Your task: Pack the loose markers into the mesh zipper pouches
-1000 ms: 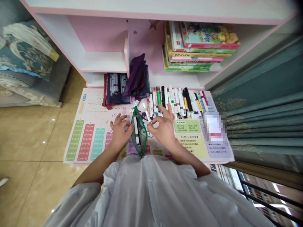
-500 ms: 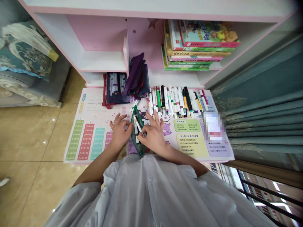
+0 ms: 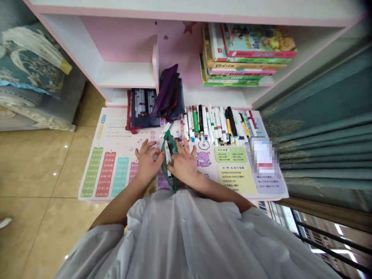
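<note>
- Pink-and-white shelf unit (image 3: 124, 73) is standing along the top edge of the desk mat, with teal curtains (image 3: 319, 155) hanging to the right and beige floor tiles (image 3: 37, 162) spreading to the left.
- Glossy pastel desk mat (image 3: 100, 182), printed with multiplication tables, is covering the work surface and carrying everything below.
- Colourful stack of children's books (image 3: 247, 54) is lying on the shelf above the mat's top right corner.
- Long row of felt-tip markers (image 3: 215, 126) is lying side by side along the mat's top edge, right of centre, apparently sorted out so that each pen is easy to reach.
- Navy fabric pencil case (image 3: 142, 108), loaded with pens, is lying open near the mat's top edge, left of centre, just beside a crumpled purple pouch (image 3: 167, 91).
- Green mesh zip pouch (image 3: 166, 170) is lying between the hands near the mat's bottom edge, its narrow end towards the person and its mouth apparently held open to face the pen row.
- Slim white marker (image 3: 167, 155) is sitting in the pouch's mouth, partly inside.
- Left hand (image 3: 148, 164) is curling around the pouch's left side, thumb and forefinger seemingly pinching its rim, which would be keeping it steady.
- Right hand (image 3: 183, 164) is pressing in from the right with fingers spread and thumb at the pouch; whether it is gripping the marker or the mesh, I cannot tell.
</note>
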`<state>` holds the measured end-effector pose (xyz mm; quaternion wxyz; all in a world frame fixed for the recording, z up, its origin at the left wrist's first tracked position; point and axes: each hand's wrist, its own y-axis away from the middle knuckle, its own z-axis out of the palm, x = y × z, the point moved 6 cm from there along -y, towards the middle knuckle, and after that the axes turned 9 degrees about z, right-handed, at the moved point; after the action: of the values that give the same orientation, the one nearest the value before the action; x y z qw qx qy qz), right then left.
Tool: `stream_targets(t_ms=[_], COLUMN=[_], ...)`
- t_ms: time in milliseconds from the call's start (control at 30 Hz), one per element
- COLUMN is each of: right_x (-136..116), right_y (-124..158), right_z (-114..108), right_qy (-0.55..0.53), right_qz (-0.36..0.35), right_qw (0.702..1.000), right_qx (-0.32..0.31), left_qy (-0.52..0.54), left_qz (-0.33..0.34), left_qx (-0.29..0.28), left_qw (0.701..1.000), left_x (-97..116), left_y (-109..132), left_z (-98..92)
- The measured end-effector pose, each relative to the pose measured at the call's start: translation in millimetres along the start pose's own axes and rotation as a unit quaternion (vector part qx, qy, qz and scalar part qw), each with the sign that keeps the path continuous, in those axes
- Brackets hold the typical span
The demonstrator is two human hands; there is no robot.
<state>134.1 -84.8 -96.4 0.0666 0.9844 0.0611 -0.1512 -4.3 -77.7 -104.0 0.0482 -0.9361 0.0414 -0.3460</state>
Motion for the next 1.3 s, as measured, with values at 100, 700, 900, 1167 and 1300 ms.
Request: stream_targets(t_ms=[100, 700, 900, 1167, 1300], right_x=[1.7, 32.3, 32.3, 36.4, 40.2], right_y=[-2.2, -122.5, -128.2, -127.0, -125.6], right_z=[-5.2, -4.4, 1.5, 3.2, 2.4], right_qy=[-0.026, 0.000, 0.017, 0.044, 0.052], right_qz=[-0.004, 0.123, 0.140, 0.151, 0.158], right_qw=[1.000, 0.983, 0.983, 0.984, 0.984], right_qx=[0.016, 0.133, 0.115, 0.082, 0.068], left_qy=[-0.004, 0.004, 0.004, 0.008, 0.009], left_qz=[-0.001, -0.005, -0.002, -0.003, -0.003], left_qx=[-0.003, -0.009, -0.003, -0.003, 0.000], left_qw=[1.000, 1.000, 1.000, 1.000, 1.000], left_x=[-0.6, -2.6, -4.1, -3.9, -3.3], left_y=[-0.4, -0.8, -0.5, -0.1, -0.3], left_z=[0.0, -0.1, -0.2, -0.3, -0.4])
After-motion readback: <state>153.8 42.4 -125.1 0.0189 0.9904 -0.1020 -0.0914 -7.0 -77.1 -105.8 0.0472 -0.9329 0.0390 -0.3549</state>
